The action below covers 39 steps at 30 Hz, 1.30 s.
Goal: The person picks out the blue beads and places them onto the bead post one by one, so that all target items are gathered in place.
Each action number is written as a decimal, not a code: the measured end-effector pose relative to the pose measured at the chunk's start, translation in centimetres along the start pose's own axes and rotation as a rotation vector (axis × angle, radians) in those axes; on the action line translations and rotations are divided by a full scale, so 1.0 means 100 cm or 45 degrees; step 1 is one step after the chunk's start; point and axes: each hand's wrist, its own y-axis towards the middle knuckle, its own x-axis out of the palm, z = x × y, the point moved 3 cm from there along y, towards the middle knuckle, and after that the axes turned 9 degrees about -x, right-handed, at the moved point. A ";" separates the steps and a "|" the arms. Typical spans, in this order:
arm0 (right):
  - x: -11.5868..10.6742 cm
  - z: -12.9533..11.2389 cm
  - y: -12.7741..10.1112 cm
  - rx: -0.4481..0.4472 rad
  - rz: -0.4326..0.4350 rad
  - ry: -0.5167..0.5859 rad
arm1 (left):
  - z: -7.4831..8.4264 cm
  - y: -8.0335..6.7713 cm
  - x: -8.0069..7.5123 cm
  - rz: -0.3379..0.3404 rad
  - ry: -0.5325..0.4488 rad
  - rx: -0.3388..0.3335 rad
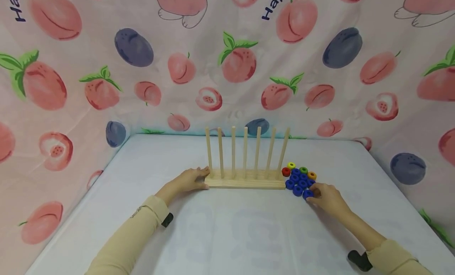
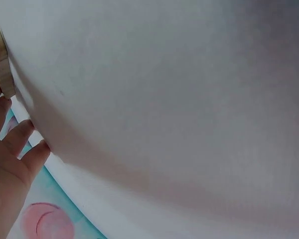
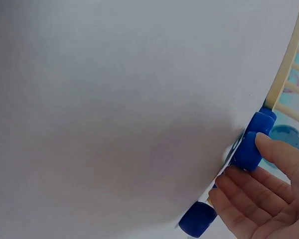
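**While left hand steadies rack, right hand pinches a blue ring**

Where the white table (image 1: 227, 227) meets the fruit-print cloth (image 1: 71, 70), wooden peg rack (image 1: 246, 183) standing upright, seven bare pegs (image 1: 245, 150) rising from its base. Left hand (image 1: 189, 180) resting flat against the rack's left end, fingers straight and touching the wood; seen from the left wrist view as relaxed fingers (image 2: 20, 142) beside the base's edge (image 2: 5, 74), curled round nothing. Right hand (image 1: 328, 198) at the near right corner of a cluster of rings just right of the rack, thumb and fingers (image 3: 279, 154) closed on one blue ring (image 3: 249, 152), that ring touching the table and its blue neighbours. Same ring at the cluster's front edge in the head view (image 1: 307, 194). Another blue ring (image 3: 197, 219) lying just beside the fingertips, ungripped. Blue rings (image 1: 300, 180) packed together, touching; behind them a red ring (image 1: 286, 171), yellow ring (image 1: 291, 165), green ring (image 1: 303, 170) and orange ring (image 1: 311, 175). Hands well apart, rack between them. Beige sleeves (image 1: 135, 231) on both arms.
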 end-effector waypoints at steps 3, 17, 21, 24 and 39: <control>-0.003 -0.002 -0.001 -0.017 0.031 0.000 | 0.000 0.001 0.001 0.008 0.000 0.006; -0.004 -0.006 -0.004 -0.071 0.167 0.060 | 0.000 -0.004 0.001 0.004 -0.004 -0.014; -0.009 -0.008 -0.003 -0.145 0.261 0.110 | 0.000 -0.003 0.002 0.018 -0.006 -0.009; -0.010 -0.011 -0.002 -0.204 0.321 0.155 | 0.000 -0.002 0.001 0.021 -0.011 -0.004; -0.008 -0.038 -0.004 -0.255 0.292 0.193 | 0.000 0.000 0.002 0.026 0.019 0.008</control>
